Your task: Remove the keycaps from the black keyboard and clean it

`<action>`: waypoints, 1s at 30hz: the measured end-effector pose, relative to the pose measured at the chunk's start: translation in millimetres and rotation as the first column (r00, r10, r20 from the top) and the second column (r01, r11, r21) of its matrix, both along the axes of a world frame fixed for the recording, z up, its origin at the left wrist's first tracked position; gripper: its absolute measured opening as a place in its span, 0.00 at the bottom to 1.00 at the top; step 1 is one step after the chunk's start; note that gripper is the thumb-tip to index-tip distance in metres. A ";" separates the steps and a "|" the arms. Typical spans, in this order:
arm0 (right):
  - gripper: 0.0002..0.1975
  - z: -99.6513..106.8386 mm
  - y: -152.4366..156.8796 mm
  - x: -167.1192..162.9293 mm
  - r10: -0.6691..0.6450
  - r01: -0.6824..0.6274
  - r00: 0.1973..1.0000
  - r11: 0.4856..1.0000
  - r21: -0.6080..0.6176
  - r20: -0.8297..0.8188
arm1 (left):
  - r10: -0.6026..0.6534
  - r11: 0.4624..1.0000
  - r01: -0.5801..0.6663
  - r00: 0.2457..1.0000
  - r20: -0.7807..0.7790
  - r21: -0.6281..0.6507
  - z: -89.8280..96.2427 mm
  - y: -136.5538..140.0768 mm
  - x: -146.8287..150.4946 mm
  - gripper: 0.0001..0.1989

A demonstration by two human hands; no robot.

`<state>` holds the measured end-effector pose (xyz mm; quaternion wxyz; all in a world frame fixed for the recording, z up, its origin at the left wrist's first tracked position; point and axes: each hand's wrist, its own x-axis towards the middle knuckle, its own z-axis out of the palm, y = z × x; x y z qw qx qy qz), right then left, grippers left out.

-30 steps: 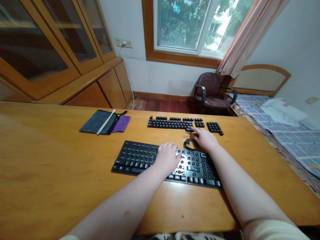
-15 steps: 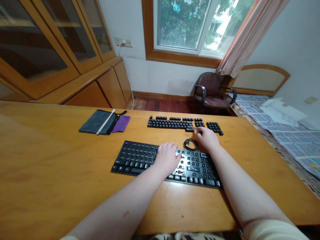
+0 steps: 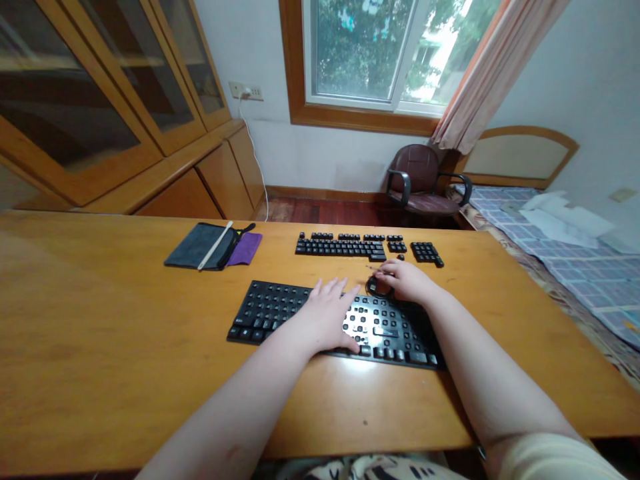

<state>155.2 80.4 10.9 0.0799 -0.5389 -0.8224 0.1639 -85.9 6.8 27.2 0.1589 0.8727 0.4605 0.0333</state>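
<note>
My left hand (image 3: 327, 317) lies spread over the middle of a black keyboard (image 3: 270, 307), its fingers apart and nothing in its grasp. Many of the keyboard's upper keys are off, leaving bare sockets, while keys remain along the front row. My right hand (image 3: 407, 281) is closed on a thin wire-ended tool (image 3: 373, 268), just above the coiled black cable (image 3: 373, 287) behind the keyboard. Farther back, removed keycaps (image 3: 340, 247) stand in keyboard-like rows. A separate block of number-pad keycaps (image 3: 427, 253) sits to their right, and one small keycap (image 3: 401, 257) lies between.
On the wooden table (image 3: 125, 347), a dark grey pouch (image 3: 193, 247) with a pale flat stick (image 3: 215, 247) across it lies back left, beside a purple cloth (image 3: 245, 249). Beyond the table stand a glass-fronted cabinet (image 3: 125, 147), an armchair (image 3: 420, 177) and a bed (image 3: 550, 220).
My right hand has drawn back from the loose keycaps toward the cable, tool in its fingers. My left hand has spread its fingers wider on the keyboard. The view has shifted slightly.
</note>
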 end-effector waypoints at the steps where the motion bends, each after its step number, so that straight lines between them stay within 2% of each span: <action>1: 0.15 2.4 -2.9 -2.0 0.050 -0.050 0.999 0.998 -0.038 -0.005 | -0.008 1.000 0.007 0.999 -0.051 -0.018 -0.2 2.0 -4.5 0.58; 3: 0.15 6.8 -8.1 -4.6 0.079 -0.079 0.997 0.993 -0.089 -0.004 | -0.008 1.000 0.005 0.992 -0.128 -0.025 -2.6 7.4 -13.4 0.63; 5: 0.15 9.9 -11.4 -4.3 0.050 -0.049 0.999 0.993 -0.110 0.010 | -0.037 0.999 0.032 0.988 -0.153 -0.032 -6.3 13.2 -21.6 0.64; 9: 0.15 12.1 -13.9 3.4 0.004 -0.002 1.000 0.994 -0.109 0.022 | -0.153 0.985 0.148 0.987 -0.050 -0.086 -12.4 20.8 -32.2 0.59; 12: 0.14 11.2 -15.4 11.0 0.013 -0.011 1.000 0.992 -0.128 0.017 | -0.174 0.978 0.175 0.984 0.024 -0.116 -13.9 21.2 -32.8 0.55; 15: 0.13 12.0 -17.3 17.1 -0.085 0.094 0.994 0.986 -0.140 0.065 | -0.157 0.981 0.159 0.987 0.025 -0.111 -13.3 17.0 -26.1 0.56; 17: 0.15 16.3 -20.1 18.5 -0.194 0.200 0.979 0.976 -0.092 0.063 | -0.160 0.981 0.161 0.987 0.021 -0.103 -13.8 12.2 -17.8 0.56; 19: 0.17 23.8 -26.5 16.1 -0.259 0.256 0.964 0.965 -0.053 -0.056 | -0.173 0.980 0.176 0.984 0.038 -0.089 -16.4 6.5 -8.0 0.56; 21: 0.20 31.4 -37.1 9.2 -0.283 0.274 0.914 0.959 -0.072 -0.292 | -0.177 0.981 0.182 0.982 0.062 -0.074 -20.9 1.0 0.8 0.55; 24: 0.23 33.4 -57.4 -6.1 -0.304 0.315 0.693 0.943 -0.105 -0.654 | -0.147 0.987 0.151 0.986 0.084 -0.045 -28.1 -5.5 8.6 0.54; 25: 0.24 30.2 -63.8 -10.7 -0.294 0.343 0.629 0.936 -0.082 -0.720 | -0.135 0.990 0.138 0.987 0.090 -0.031 -29.9 -7.0 9.5 0.53; 26: 0.24 25.4 -69.5 -14.5 -0.272 0.356 0.604 0.933 -0.052 -0.749 | -0.127 0.991 0.130 0.987 0.094 -0.017 -31.3 -8.1 9.9 0.53; 27: 0.25 19.6 -74.3 -17.1 -0.251 0.366 0.609 0.931 -0.015 -0.753 | -0.124 0.992 0.125 0.988 0.096 -0.004 -32.2 -9.0 9.8 0.53; 28: 0.26 13.6 -78.2 -18.7 -0.229 0.347 0.646 0.938 0.013 -0.728 | -0.127 0.992 0.127 0.987 0.095 0.007 -32.7 -9.7 9.6 0.52; 30: 0.26 4.2 -83.7 -19.7 -0.146 0.232 0.756 0.971 0.053 -0.638 | -0.140 0.990 0.138 0.986 0.087 0.027 -32.7 -11.0 9.0 0.51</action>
